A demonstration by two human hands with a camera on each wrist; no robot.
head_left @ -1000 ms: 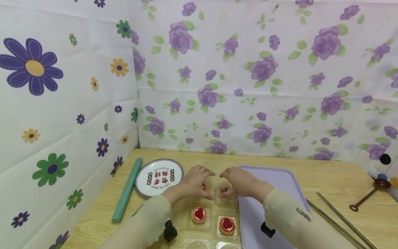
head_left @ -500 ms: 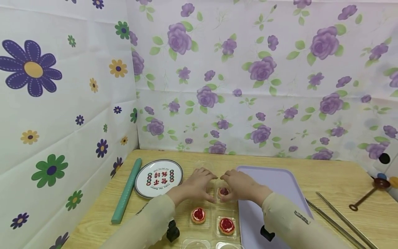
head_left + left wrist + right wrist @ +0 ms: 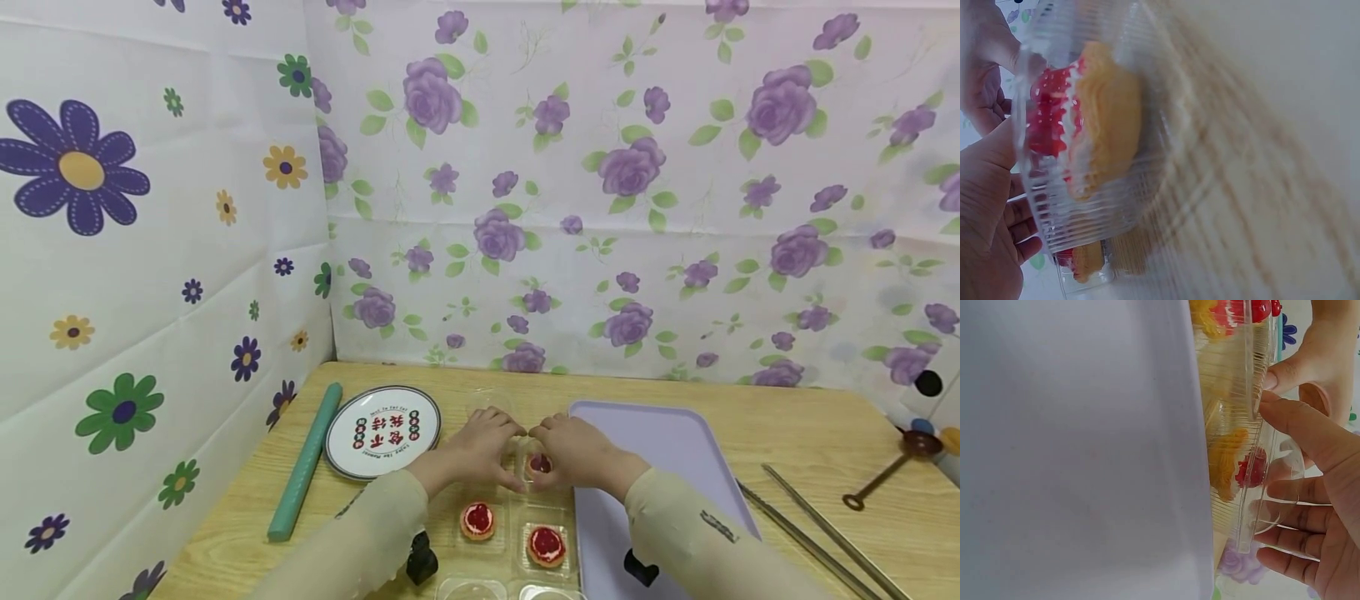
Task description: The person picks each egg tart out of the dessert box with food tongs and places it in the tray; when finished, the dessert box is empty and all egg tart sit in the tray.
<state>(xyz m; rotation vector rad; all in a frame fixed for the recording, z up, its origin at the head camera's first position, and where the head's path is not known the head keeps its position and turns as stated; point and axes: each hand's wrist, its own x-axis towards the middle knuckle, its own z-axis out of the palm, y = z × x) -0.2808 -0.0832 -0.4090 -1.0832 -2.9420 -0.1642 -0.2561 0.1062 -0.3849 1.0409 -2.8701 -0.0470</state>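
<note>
Two grips, left hand [image 3: 478,446] and right hand [image 3: 577,452], pinch a clear, curved plastic lid [image 3: 1291,457].

Purple-rose wall covering [image 3: 637,200], daisy-print covering [image 3: 187,242] at left, pale wood tabletop [image 3: 813,425]

1. I see tarts [image 3: 478,520] with red tops, white cream and golden crusts, in clear, ribbed packs [image 3: 1232,375].
2. The tray [image 3: 675,433] reaches me as plain lavender, the table [image 3: 810,433] as tan woodgrain.
3. I make out a white, dark-rimmed plate [image 3: 384,433] with red and green print, and a teal rod [image 3: 305,467].
4. On my screen, purple roses and green leaves pattern the white back cloth [image 3: 555,192].
</note>
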